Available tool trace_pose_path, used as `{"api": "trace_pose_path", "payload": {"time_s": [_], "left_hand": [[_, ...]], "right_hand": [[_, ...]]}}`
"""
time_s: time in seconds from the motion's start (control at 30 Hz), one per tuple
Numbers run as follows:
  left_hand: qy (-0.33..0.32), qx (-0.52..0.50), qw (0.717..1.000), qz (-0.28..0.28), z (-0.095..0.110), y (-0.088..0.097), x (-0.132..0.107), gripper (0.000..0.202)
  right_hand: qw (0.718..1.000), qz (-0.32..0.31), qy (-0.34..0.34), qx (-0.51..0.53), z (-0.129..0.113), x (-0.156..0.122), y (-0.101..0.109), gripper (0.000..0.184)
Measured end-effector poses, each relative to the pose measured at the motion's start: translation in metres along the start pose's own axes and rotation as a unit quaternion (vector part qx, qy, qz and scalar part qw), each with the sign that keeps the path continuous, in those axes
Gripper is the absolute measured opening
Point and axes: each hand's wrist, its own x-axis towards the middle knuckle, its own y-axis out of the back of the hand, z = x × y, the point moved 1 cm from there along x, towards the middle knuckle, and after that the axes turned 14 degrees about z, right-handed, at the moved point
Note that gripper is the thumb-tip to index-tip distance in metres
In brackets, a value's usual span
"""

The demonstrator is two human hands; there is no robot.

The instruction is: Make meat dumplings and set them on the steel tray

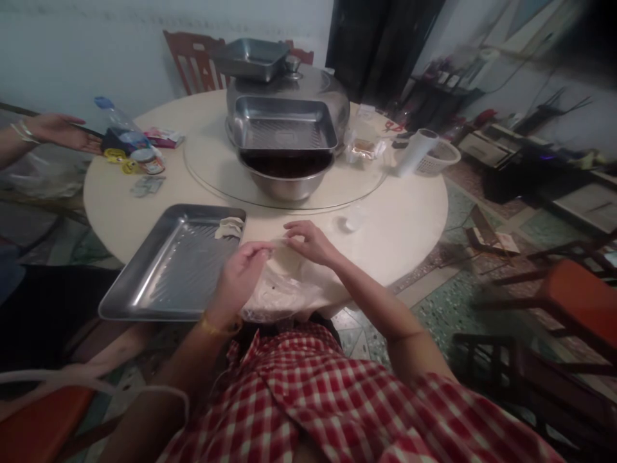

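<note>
My left hand [242, 275] is closed, thumb and fingertips pinched at the near edge of a pale round dumpling wrapper [284, 262]; the exact grip is blurred. Opposite it, my right hand [312, 243] hovers by the wrapper's far side, fingers bent and thumb apart. Beneath both hands lies a clear plastic bag [274, 294] with more pale dough in it. To the left, a large metal tray [168, 270] bears a few folded dumplings [229, 227] in its far right corner. A small white dish [351, 223] stands right of my right hand.
On the glass turntable [212, 173] are a metal bowl [289, 183] of dark filling, a smaller tray [284, 128] over it and a big lidded pot [332, 96]. At left, another person's hand [60, 130] is near a bottle [118, 122] and a jar [148, 161]. A basket [441, 157] sits right.
</note>
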Motion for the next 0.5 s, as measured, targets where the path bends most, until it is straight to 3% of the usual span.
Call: {"api": "trace_pose_path", "payload": {"time_s": [0.07,0.13,0.23,0.3,0.37,0.5], "left_hand": [[0.187,-0.172,0.967,0.021,0.006,-0.001,-0.011,0.023],[0.348,-0.270,0.898,0.010,0.009,-0.007,-0.018,0.034],[0.471,-0.322,0.821,-0.013,0.009,-0.019,-0.016,0.048],[0.460,-0.347,0.817,-0.023,0.007,-0.024,-0.008,0.051],[0.408,-0.364,0.836,-0.031,0.006,-0.024,0.001,0.053],[0.333,-0.374,0.865,-0.031,0.007,-0.019,0.008,0.054]], "right_hand": [[1.000,-0.004,-0.019,0.016,-0.006,0.016,0.005,0.006],[1.000,-0.007,-0.019,0.011,-0.015,0.030,0.010,0.007],[1.000,-0.009,0.000,-0.029,-0.029,0.042,0.014,0.007],[0.998,-0.009,0.037,-0.058,-0.039,0.041,0.015,0.009],[0.991,-0.011,0.103,-0.083,-0.048,0.031,0.013,0.012],[0.968,-0.008,0.218,-0.125,-0.060,-0.011,0.008,0.020]]}}
